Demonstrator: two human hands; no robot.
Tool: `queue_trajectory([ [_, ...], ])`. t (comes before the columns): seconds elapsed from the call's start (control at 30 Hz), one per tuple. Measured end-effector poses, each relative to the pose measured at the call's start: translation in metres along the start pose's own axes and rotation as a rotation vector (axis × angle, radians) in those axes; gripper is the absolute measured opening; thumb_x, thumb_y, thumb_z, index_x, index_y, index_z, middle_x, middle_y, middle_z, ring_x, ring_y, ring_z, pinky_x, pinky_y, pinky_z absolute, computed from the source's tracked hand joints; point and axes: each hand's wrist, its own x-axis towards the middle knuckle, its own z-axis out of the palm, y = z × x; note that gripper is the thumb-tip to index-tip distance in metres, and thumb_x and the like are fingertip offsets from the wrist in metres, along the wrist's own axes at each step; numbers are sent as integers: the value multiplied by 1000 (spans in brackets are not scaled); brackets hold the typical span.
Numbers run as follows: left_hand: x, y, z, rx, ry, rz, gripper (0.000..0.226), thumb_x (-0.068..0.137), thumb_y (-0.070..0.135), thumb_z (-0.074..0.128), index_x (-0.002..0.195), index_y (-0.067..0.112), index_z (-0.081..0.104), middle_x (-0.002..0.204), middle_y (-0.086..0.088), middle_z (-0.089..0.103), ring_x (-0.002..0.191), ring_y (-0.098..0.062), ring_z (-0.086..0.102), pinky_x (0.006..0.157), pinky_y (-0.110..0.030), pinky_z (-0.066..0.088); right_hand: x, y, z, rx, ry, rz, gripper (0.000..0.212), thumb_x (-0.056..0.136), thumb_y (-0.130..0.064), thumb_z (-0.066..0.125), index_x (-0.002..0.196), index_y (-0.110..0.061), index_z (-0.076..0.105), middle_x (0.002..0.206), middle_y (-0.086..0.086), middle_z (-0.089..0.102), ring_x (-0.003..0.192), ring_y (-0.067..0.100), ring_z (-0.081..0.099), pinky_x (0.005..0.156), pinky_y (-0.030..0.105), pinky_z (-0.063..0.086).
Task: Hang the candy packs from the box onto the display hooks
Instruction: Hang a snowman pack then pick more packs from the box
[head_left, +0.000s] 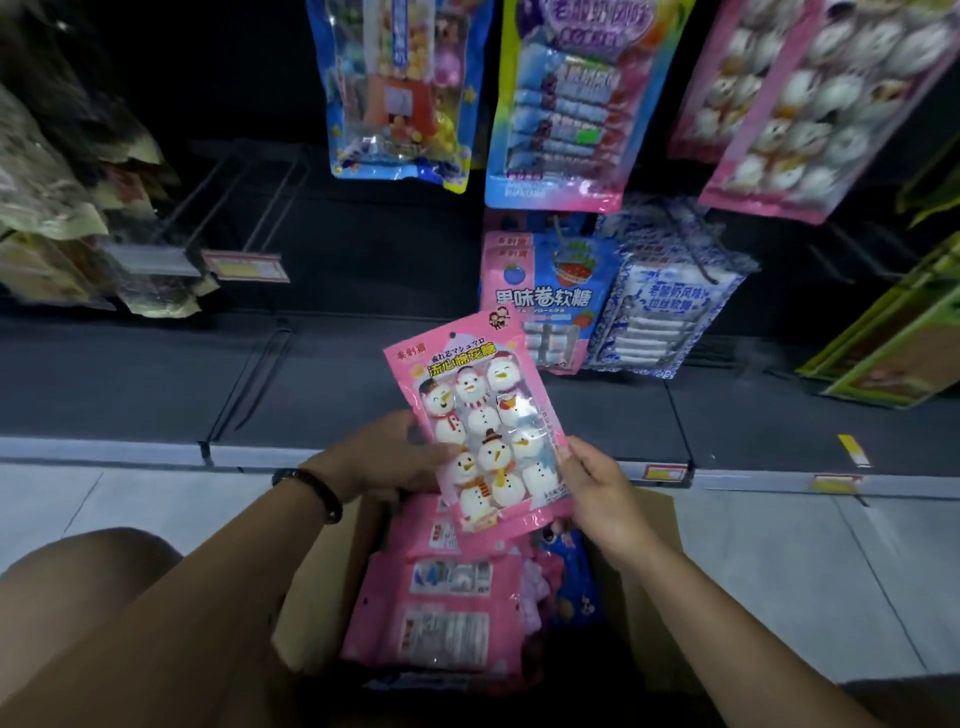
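Dim shop aisle: pale tiled floor (156, 499), dark low shelf (130, 384), hanging candy packs (556, 104) above. A pink snowman marshmallow pack (483, 431) tilts between both grips, over the open cardboard box (322, 597). The left grip (384, 457) holds its left edge; the right grip (597, 493) pinches its lower right edge.

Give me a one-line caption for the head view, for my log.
Left hand and right hand hold a pink snowman candy pack over the cardboard box, facing the display hooks.
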Motion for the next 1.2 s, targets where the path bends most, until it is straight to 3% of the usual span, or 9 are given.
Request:
queue_trajectory([
  [0.07,-7,18,10,-351,-33,79,30,103,16,67,132,15,62,120,-2,78,102,-19,79,70,-29,65,-5,-5,-9,65,28,4,32,114,-37,43,112,-33,75,108,15,78,93,37,75,81,57,59],
  [0.13,-11,28,20,-498,-64,126,31,106,15,62,137,16,60,127,-9,76,111,-33,76,75,-43,66,-10,-11,-18,102,54,19,31,114,-35,44,115,-31,75,111,21,76,90,40,73,79,57,61],
  [0.23,-11,35,32,-551,-12,149,30,107,18,59,137,15,60,126,-12,77,109,-36,77,75,-48,65,-17,-19,-29,95,71,22,30,114,-30,45,118,-24,75,110,5,81,102,29,78,95,59,60],
  [0.4,-12,51,42,-517,99,207,24,106,13,61,130,13,65,121,-12,78,103,-36,78,72,-49,67,-25,-37,-44,86,82,-76,16,107,-23,62,119,-17,70,112,-1,80,103,21,78,94,51,62],
  [0.47,-13,65,44,-459,88,233,24,106,15,62,130,16,65,118,-10,80,102,-35,79,78,-51,67,-24,-51,-53,84,43,-121,28,102,-15,70,129,-19,64,119,-2,79,106,21,78,92,51,64],
  [0.63,-11,132,48,-411,64,327,23,106,14,60,129,18,63,115,-6,81,100,-28,80,68,-44,67,-19,-91,-96,135,71,-244,46,101,-7,69,144,-20,57,127,1,77,112,25,76,91,49,64],
  [0.87,13,256,61,-267,101,505,24,105,37,61,115,18,73,108,-3,81,97,-25,81,78,-56,66,2,-145,-186,194,292,-501,62,99,2,67,152,-26,51,127,8,76,114,31,75,88,53,64],
  [1.0,36,313,74,-269,77,590,20,107,34,60,126,30,66,111,2,81,98,-23,80,76,-56,66,19,-150,-226,216,407,-591,66,101,2,66,156,-29,49,132,2,75,121,25,73,98,57,60],
  [1.2,71,362,102,-227,81,554,16,108,30,61,122,31,68,92,0,81,78,-23,81,67,-51,67,36,-132,-260,272,559,-632,70,98,-10,73,152,-49,50,139,-3,70,129,19,67,104,48,59],
])
